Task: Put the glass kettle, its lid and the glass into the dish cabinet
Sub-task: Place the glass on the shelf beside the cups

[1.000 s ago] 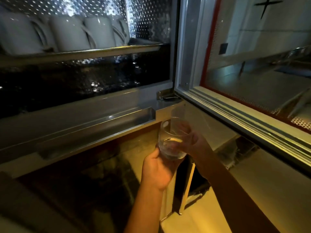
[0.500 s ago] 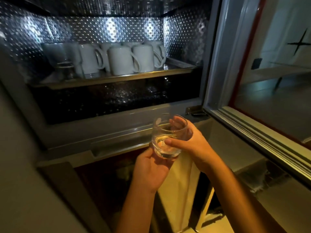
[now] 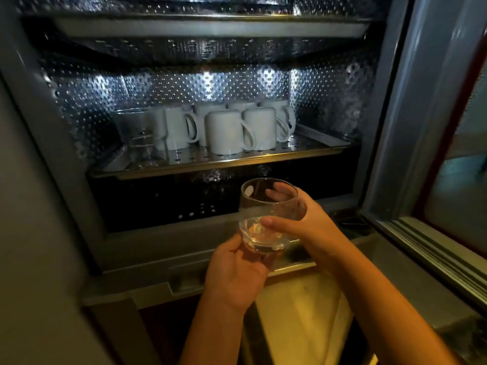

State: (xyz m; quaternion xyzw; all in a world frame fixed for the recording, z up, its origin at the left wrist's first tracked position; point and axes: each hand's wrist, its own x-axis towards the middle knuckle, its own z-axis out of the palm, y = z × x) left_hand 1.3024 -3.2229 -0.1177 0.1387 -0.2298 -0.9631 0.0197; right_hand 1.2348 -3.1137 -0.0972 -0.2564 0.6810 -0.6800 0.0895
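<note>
A clear round glass (image 3: pixel 257 206) stands upright in both my hands, just in front of the open dish cabinet (image 3: pixel 163 246). My left hand (image 3: pixel 234 275) cups its base from below. My right hand (image 3: pixel 308 225) wraps its right side, thumb across the front and fingers behind. On the left of the perforated metal shelf (image 3: pixel 226 158) stand clear glass pieces (image 3: pixel 143 138), perhaps the kettle; I cannot tell which. No lid is visible to me.
Several white mugs (image 3: pixel 226 133) stand upside down on the shelf's middle and right. Another shelf (image 3: pixel 210 27) hangs above. The glass door (image 3: pixel 448 180) is swung open at the right. Below the shelf lies a dark compartment (image 3: pixel 184 201).
The view has tilted up and now shows more of the cabinet's inside. The glass, held in both hands, has risen toward the cabinet's front ledge.
</note>
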